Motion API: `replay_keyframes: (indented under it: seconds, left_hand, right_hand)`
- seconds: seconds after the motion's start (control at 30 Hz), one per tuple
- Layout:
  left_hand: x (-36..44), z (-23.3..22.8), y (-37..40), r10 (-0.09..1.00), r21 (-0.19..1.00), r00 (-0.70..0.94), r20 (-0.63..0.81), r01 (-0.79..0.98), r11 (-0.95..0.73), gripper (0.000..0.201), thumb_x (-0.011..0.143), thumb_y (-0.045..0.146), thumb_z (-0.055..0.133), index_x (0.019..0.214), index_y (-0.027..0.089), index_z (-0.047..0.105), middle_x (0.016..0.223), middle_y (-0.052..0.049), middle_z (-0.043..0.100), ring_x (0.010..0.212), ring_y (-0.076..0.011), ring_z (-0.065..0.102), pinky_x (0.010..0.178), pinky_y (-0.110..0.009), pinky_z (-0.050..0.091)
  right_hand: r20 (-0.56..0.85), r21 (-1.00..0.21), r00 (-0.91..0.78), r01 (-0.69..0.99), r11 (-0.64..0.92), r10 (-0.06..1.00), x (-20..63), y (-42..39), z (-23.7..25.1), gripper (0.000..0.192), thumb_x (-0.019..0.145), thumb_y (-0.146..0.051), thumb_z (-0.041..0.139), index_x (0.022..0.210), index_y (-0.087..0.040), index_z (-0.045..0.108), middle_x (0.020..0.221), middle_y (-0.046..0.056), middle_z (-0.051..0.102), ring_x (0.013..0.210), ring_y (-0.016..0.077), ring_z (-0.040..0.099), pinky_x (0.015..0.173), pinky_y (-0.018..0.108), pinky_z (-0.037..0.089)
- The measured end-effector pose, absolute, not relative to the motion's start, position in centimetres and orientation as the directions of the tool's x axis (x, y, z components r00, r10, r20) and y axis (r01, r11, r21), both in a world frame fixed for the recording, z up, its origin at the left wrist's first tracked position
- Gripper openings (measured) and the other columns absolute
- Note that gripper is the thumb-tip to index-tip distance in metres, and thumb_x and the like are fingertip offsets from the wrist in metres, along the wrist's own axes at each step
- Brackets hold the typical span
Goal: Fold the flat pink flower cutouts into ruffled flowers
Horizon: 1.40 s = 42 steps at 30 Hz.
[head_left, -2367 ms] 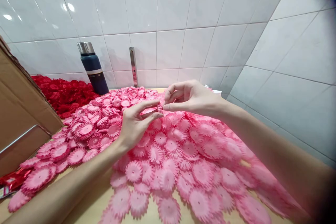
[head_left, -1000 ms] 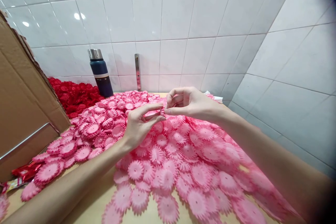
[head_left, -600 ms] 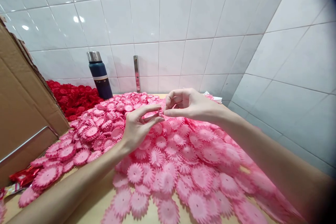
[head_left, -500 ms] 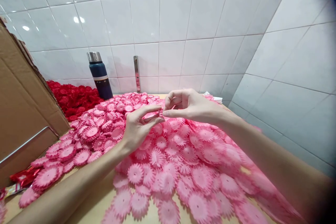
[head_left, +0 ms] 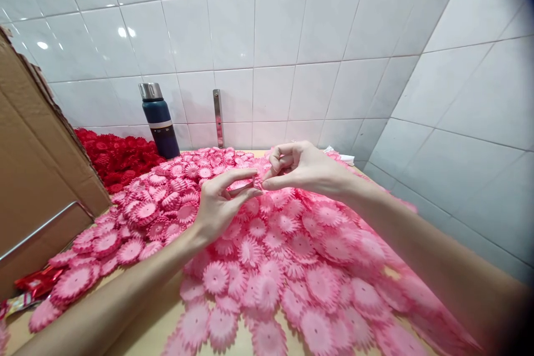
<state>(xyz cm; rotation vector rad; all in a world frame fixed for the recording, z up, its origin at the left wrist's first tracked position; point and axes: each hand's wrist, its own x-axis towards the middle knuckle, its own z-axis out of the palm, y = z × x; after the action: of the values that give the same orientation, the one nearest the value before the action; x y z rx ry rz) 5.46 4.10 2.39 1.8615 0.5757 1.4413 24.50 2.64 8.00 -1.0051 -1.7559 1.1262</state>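
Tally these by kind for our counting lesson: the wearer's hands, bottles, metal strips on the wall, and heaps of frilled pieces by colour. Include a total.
Hands: 2 (left hand, right hand)
Bottle: 1
Metal strip: 1
Pink heap: 1
Red heap: 1
Total: 6

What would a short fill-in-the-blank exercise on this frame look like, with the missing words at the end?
1. The flowers nearest the camera are coloured ____.
2. The heap between the cardboard and the bottle is coloured ____.
3. In the picture, the bottle is closer to the ____ hand than to the right hand.
4. The wall behind the bottle is covered in pale, shiny, square-edged ____.

Missing words: pink; red; left; tiles.
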Motion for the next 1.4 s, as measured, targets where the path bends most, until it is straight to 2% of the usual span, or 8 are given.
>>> replay_keyframes:
  seconds: [0.27,0.53,0.63,0.77,0.9,1.03,1.2,1.4]
  left_hand:
    - [5.4,2.4,4.1,0.693,0.74,0.288,0.661,-0.098,-0.665,0.028,0.074,0.01,0.074,0.101,0.018,0.07,0.101,-0.003,0.072,0.094,-0.0141,0.069,0.083,-0.025,0.062]
    - [5.6,2.9,3.6,0.707,0.754,0.284,0.648,-0.105,-0.649,0.027,0.075,0.008,0.072,0.101,0.015,0.07,0.101,-0.006,0.072,0.091,-0.016,0.07,0.081,-0.028,0.063]
    - [5.6,2.6,3.7,0.704,0.754,0.29,0.648,-0.117,-0.646,0.028,0.075,0.01,0.073,0.103,0.015,0.069,0.102,-0.007,0.071,0.093,-0.0172,0.07,0.084,-0.031,0.063]
    - [5.4,2.0,4.0,0.67,0.733,0.324,0.668,-0.131,-0.668,0.029,0.077,0.011,0.071,0.106,0.016,0.069,0.106,-0.007,0.071,0.102,-0.0184,0.068,0.091,-0.035,0.06]
    - [5.3,1.9,4.1,0.67,0.727,0.307,0.676,-0.131,-0.674,0.03,0.077,0.011,0.072,0.106,0.017,0.069,0.106,-0.007,0.071,0.101,-0.0182,0.068,0.09,-0.035,0.06]
    - [5.4,1.9,4.1,0.683,0.743,0.316,0.658,-0.127,-0.657,0.03,0.076,0.013,0.073,0.105,0.016,0.069,0.105,-0.007,0.071,0.099,-0.0193,0.068,0.089,-0.038,0.061]
    - [5.4,1.7,4.1,0.692,0.744,0.301,0.656,-0.105,-0.66,0.03,0.075,0.015,0.075,0.104,0.018,0.069,0.104,-0.006,0.071,0.099,-0.0191,0.068,0.089,-0.038,0.061]
    - [5.4,1.7,4.1,0.683,0.737,0.309,0.662,-0.105,-0.667,0.028,0.076,0.015,0.073,0.104,0.017,0.069,0.105,-0.007,0.071,0.1,-0.0195,0.068,0.09,-0.039,0.06]
  right_hand:
    - [0.173,-0.947,-0.42,0.179,0.268,0.891,25.3,2.8,8.2,0.03,0.064,-0.013,0.079,0.071,-0.018,0.05,0.068,0.001,0.067,0.069,0.0143,0.063,0.069,0.03,0.05]
    - [0.192,-0.935,-0.492,0.17,0.31,0.849,26.0,3.3,8.1,0.023,0.072,-0.022,0.076,0.076,-0.018,0.053,0.073,-0.001,0.06,0.071,0.0119,0.057,0.069,0.029,0.046]
    - [0.211,-0.924,-0.481,0.185,0.334,0.851,25.7,3.2,8.0,0.022,0.072,-0.024,0.076,0.08,-0.018,0.056,0.078,0.0,0.062,0.074,0.0127,0.058,0.07,0.028,0.045]
    - [0.191,-0.879,-0.45,0.317,0.356,0.872,25.1,3.0,7.8,0.033,0.064,-0.026,0.082,0.085,-0.019,0.058,0.078,0.002,0.068,0.07,0.0158,0.062,0.063,0.029,0.045]
    - [0.159,-0.906,-0.419,0.298,0.301,0.894,24.9,2.8,7.9,0.033,0.066,-0.025,0.079,0.09,-0.019,0.058,0.078,0.006,0.072,0.074,0.0197,0.066,0.064,0.031,0.048]
    - [0.162,-0.913,-0.397,0.289,0.29,0.903,25.0,2.7,8.1,0.029,0.065,-0.018,0.077,0.084,-0.019,0.055,0.073,0.004,0.071,0.07,0.0181,0.064,0.064,0.031,0.049]
    - [0.189,-0.935,-0.364,0.217,0.28,0.912,24.8,2.5,8.3,0.029,0.062,-0.007,0.071,0.074,-0.02,0.047,0.059,-0.004,0.061,0.057,0.0108,0.054,0.059,0.027,0.044]
    - [0.184,-0.927,-0.359,0.246,0.283,0.915,24.6,2.3,8.4,0.027,0.062,-0.009,0.07,0.072,-0.02,0.047,0.063,-0.002,0.061,0.06,0.0113,0.054,0.06,0.027,0.045]
